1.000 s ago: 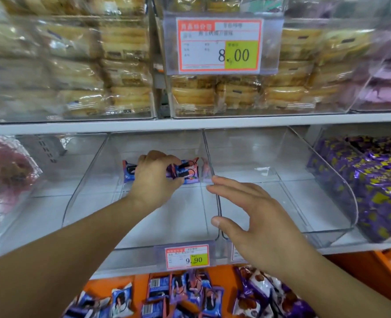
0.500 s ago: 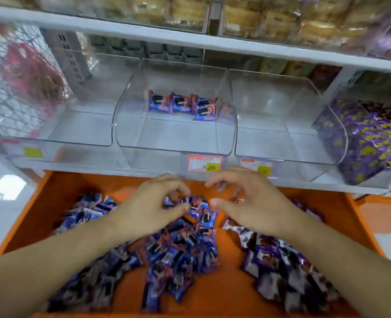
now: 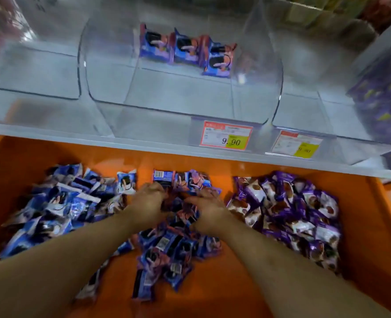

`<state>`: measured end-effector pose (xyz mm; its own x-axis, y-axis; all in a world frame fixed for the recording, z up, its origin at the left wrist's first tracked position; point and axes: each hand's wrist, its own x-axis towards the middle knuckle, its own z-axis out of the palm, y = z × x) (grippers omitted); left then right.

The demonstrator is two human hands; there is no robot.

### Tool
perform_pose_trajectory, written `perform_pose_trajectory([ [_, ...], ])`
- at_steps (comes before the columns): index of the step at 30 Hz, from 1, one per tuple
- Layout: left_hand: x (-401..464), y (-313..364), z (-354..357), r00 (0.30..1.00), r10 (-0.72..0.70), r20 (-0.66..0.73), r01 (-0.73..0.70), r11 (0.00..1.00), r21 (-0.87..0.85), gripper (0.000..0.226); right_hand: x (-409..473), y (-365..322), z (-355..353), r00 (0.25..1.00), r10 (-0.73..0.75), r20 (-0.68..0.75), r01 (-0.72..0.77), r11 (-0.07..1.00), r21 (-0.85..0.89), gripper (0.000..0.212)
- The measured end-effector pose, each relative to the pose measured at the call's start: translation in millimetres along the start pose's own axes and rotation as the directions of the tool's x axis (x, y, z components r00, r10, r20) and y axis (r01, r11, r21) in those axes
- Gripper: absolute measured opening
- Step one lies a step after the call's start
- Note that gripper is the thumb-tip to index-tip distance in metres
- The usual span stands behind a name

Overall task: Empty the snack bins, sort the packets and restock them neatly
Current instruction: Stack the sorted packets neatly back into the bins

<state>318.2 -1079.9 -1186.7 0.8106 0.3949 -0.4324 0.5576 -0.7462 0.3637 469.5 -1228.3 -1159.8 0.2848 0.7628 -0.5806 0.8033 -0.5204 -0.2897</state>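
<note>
Both hands are dropping into middle packet pile (image 3: pixel 169 244) | left hand (image 3: pixel 149 204), right hand (image 3: pixel 207 211) curling onto packets, grip unclear | three packets (image 3: pixel 185 50) sitting in clear bin (image 3: pixel 256 92) above pile

Price tag (image 3: pixel 226 136) on front lip of clear bin (image 3: pixel 180 92), up and a little right of both grips: reads "9.90", the "90" on yellow patch; red header strip and small print above too blurred to read.

Second price tag (image 3: pixel 296 144) on next bin front, farther right: yellow patch with digits smeared, not legible.

Barcode label (image 3: pixel 159 173) on back of blue packet just above left grip (image 3: pixel 149 203): bars visible, numbers unreadable.

Packet wrappers elsewhere: print too blurred to read.
</note>
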Motion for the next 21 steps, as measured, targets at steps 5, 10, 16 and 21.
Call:
perform_pose_trajectory([
  [5,17,-9,25,0.998,0.048,-0.035,-0.047,0.998,0.035,0.049,17,11,28,0.999,0.035,-0.036,-0.034,0.999,0.007,0.073],
  [10,12,-1,14,0.998,-0.007,-0.056,-0.001,0.991,-0.131,0.03,15,20,33,0.994,-0.013,-0.11,0.016,1.0,0.025,0.051],
  [16,-19,16,-39,0.997,-0.083,0.01,0.078,0.891,-0.447,0.02,-11,11,-6,0.998,0.062,-0.028,-0.049,0.942,0.333,0.042],
  [21,-65,47,-113,0.999,-0.032,-0.03,0.011,0.851,-0.525,0.033,-66,-23,-90,1.0,-0.001,0.002,0.0,0.897,0.442,0.051],
])
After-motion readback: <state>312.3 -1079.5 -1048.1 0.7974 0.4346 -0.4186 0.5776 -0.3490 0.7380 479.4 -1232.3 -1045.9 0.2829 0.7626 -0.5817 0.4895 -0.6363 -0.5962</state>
